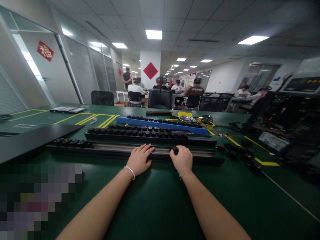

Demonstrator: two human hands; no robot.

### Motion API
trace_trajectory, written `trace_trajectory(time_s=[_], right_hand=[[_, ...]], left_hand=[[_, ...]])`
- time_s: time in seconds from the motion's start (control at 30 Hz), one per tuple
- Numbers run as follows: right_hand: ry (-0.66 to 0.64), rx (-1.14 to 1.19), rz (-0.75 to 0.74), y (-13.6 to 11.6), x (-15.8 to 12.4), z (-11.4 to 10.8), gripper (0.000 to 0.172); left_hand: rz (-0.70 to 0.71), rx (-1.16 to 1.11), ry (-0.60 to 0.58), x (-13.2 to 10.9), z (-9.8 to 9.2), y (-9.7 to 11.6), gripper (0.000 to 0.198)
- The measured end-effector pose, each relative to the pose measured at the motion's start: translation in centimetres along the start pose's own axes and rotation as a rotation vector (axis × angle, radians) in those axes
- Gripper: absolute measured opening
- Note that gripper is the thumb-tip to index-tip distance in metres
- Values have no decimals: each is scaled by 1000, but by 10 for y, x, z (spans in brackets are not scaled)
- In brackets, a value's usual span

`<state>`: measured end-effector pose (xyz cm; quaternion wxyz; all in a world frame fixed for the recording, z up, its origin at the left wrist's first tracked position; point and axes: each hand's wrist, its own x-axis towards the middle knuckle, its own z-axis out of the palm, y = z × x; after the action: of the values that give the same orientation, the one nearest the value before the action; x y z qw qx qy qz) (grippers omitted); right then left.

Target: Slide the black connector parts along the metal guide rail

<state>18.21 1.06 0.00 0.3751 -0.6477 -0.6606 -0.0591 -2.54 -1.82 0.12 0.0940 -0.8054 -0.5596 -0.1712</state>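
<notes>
A long black rail (110, 152) with a pale inner channel lies across the green table in front of me. Several black roller-like parts (71, 142) sit in its left end. My left hand (140, 158) rests on the rail near its middle, fingers stretched out and apart. Farther right, my right hand (183, 158) is closed around a small black part (176, 150) at the channel; its exact kind is mostly hidden by the fingers. Just behind lies a second black rail (150, 137) filled with similar black parts. Beyond that is a blue rail (162, 125) holding more of them.
Loose dark parts (240, 151) lie to the right, beside an open computer case (282, 116). A dark flat panel (37, 140) is at the left. Cables (206, 119) and a yellow tray (185, 114) are at the back. People (136, 87) sit at tables beyond.
</notes>
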Motion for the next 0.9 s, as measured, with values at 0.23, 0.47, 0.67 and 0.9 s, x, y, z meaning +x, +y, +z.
trace_trajectory(time_s=[0.23, 0.47, 0.67, 0.9], right_hand=[[-2, -10, 3, 0, -1, -1, 24], [42, -39, 33, 3, -2, 2, 22], [48, -21, 38, 5, -1, 3, 18], [28, -37, 48, 5, 0, 0, 18]], left_hand=[[-15, -10, -11, 1, 0, 1, 54], [-3, 2, 4, 0, 1, 0, 54], [-18, -5, -14, 1, 0, 1, 54], [-7, -1, -3, 1, 1, 0, 53]])
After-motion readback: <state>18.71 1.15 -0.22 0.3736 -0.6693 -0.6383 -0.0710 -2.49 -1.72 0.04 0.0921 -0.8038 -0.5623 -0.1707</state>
